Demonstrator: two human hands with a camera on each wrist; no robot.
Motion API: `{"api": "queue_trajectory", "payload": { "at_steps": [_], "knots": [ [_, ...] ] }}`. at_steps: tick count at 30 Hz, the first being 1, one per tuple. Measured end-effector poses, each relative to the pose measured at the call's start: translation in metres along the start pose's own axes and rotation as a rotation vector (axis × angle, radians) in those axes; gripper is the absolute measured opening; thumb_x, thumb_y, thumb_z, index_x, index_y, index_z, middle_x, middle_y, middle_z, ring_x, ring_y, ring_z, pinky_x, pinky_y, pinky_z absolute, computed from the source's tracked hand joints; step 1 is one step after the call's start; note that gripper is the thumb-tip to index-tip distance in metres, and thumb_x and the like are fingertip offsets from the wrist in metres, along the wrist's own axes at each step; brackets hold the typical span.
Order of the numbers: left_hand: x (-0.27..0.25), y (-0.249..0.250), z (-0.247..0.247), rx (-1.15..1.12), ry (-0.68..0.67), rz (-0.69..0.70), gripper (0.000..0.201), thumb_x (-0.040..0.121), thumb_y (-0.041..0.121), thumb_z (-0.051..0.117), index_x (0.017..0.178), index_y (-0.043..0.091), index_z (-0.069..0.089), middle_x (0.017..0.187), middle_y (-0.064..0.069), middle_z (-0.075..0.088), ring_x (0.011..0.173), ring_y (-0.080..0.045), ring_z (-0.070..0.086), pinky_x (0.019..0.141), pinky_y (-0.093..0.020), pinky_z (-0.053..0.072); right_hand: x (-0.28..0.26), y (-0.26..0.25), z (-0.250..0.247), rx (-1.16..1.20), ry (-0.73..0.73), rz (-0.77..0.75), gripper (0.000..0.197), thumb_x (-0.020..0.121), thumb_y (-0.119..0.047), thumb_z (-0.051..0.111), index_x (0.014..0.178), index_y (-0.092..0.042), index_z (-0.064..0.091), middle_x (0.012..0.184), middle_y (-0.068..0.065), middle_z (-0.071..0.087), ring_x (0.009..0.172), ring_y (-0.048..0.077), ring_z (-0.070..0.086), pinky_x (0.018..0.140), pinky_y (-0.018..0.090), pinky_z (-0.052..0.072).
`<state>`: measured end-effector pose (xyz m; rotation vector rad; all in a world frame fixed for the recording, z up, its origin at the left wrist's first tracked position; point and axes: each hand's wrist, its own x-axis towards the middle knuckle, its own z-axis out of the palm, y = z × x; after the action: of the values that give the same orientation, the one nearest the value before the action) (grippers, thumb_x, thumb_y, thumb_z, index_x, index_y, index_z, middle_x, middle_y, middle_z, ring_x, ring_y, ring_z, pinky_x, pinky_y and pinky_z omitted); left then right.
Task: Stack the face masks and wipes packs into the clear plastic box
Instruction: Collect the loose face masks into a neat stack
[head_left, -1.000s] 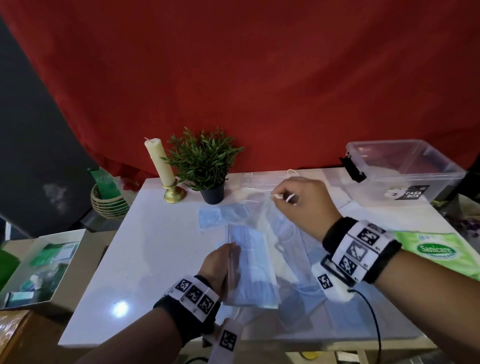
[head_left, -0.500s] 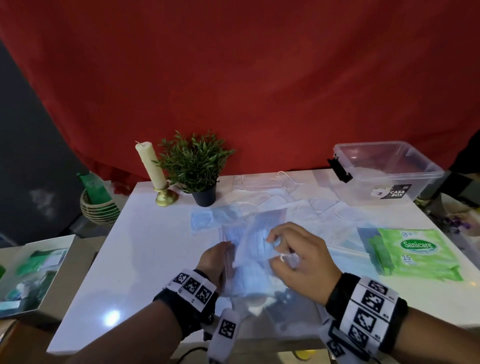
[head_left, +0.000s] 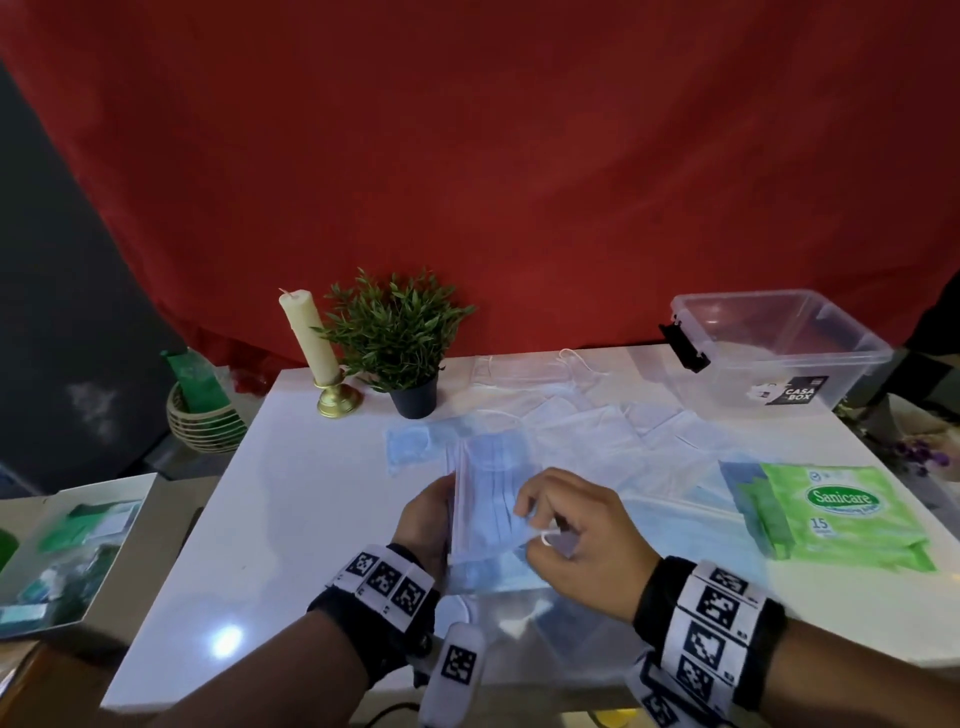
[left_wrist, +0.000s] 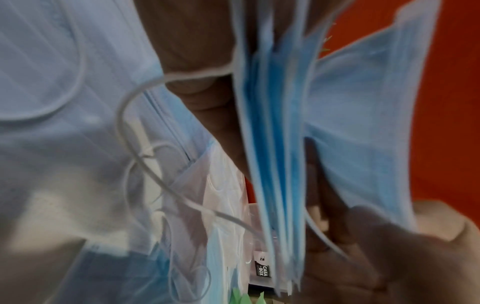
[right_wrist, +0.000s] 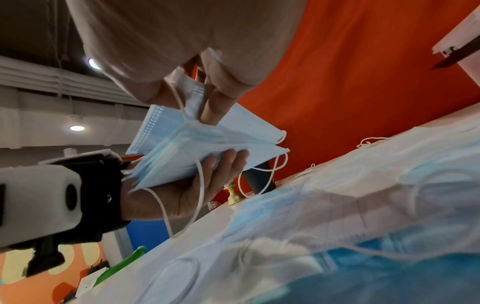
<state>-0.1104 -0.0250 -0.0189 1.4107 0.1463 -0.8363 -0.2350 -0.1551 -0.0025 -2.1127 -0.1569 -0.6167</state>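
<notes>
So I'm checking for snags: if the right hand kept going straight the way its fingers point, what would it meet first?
Probably the stack of blue masks that the left hand holds: the right hand points leftward at it, already pinching a mask's edge.

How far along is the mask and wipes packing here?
Early. The clear plastic box looks empty. The left hand holds a gathered stack of masks; the right hand pinches one onto it. Loose masks and the wipes pack remain on the table.

Left hand (head_left: 426, 519) holds a stack of masks (head_left: 485, 514) — right hand (head_left: 576, 545) pinches an ear loop (head_left: 545, 538).
</notes>
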Motion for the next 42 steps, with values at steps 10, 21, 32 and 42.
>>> {"api": "queue_trajectory", "payload": {
  "at_steps": [10,21,32,42],
  "knots": [
    [0.005,-0.002,-0.005,0.095,-0.031,-0.038,0.037,0.096,0.026,0.059,0.115,-0.006,0.066,0.092,-0.019,0.074,0.078,-0.031,0.072,0.065,-0.032,0.058,-0.004,0.012,0.003,0.03,-0.159,0.083,0.028,0.068,0.0,0.063,0.073,-0.024,0.05,0.088,-0.003,0.06,0.074,0.008,0.053,0.064,0.015,0.04],
    [0.022,0.015,-0.031,0.07,0.162,-0.001,0.041,0.078,0.032,0.068,0.101,-0.001,0.064,0.087,-0.02,0.059,0.072,-0.034,0.059,0.067,-0.043,0.05,0.061,0.041,-0.038,-0.527,-0.355,0.652,0.031,0.089,-0.042,0.055,0.11,-0.018,0.056,0.11,0.002,0.06,0.096,0.019,0.058,0.08,0.027,0.043],
    [0.027,0.006,-0.034,0.092,0.19,-0.057,0.025,0.089,0.016,0.059,0.068,0.012,0.047,0.056,-0.005,0.033,0.04,-0.016,0.033,0.048,-0.025,0.027,0.077,0.091,-0.03,-0.705,-0.428,1.017,0.03,0.079,-0.017,0.071,0.105,-0.005,0.062,0.114,0.012,0.066,0.106,0.027,0.064,0.083,0.029,0.053],
    [0.024,0.007,-0.025,0.078,0.2,-0.053,0.029,0.095,0.017,0.055,0.068,0.007,0.052,0.054,-0.008,0.044,0.043,-0.022,0.044,0.045,-0.025,0.038,0.076,0.102,-0.039,-0.537,-0.22,1.029,0.022,0.078,-0.022,0.069,0.069,-0.007,0.057,0.078,0.006,0.066,0.078,0.023,0.066,0.057,0.025,0.048]
  ]
}}
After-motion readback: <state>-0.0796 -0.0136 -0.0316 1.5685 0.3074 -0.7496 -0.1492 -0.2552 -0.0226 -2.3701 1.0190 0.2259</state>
